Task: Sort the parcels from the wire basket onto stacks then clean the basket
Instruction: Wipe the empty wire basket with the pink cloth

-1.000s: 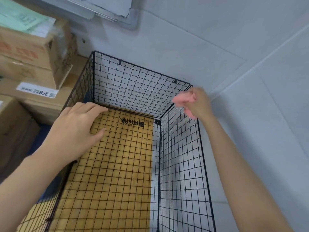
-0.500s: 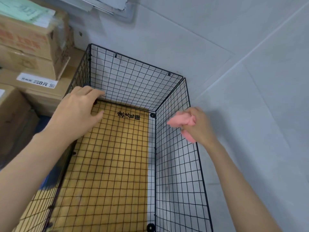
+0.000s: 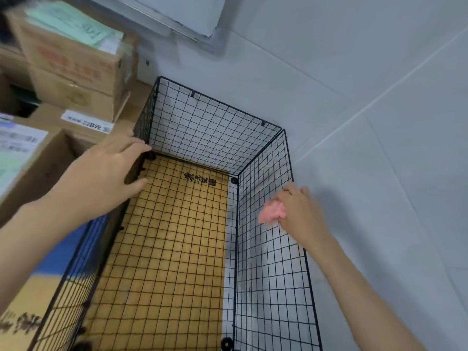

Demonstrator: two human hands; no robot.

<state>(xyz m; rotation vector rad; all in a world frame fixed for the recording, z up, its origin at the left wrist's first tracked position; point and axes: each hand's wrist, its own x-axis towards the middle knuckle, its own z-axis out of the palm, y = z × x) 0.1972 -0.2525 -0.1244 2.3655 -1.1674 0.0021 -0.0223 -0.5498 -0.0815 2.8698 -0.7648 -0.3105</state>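
Observation:
A black wire basket (image 3: 215, 117) stands in a corner with no parcels inside; a yellow-brown mat with black characters shows through its mesh floor. My left hand (image 3: 106, 178) rests on the top rim of the left wall, fingers spread over the wire. My right hand (image 3: 301, 214) is closed on a crumpled pink cloth (image 3: 272, 211) and presses it against the top edge of the right wall, about a third of the way back from the far corner.
Cardboard boxes (image 3: 71, 62) are stacked to the left of the basket, one with a white price label (image 3: 87, 124). A grey wall (image 3: 379, 122) runs close behind and along the right side. A blue and yellow box (image 3: 38, 287) lies at lower left.
My right hand has slid the pink cloth along the right rim, from the far corner toward me. My left hand stayed on the left rim. The camera shifted.

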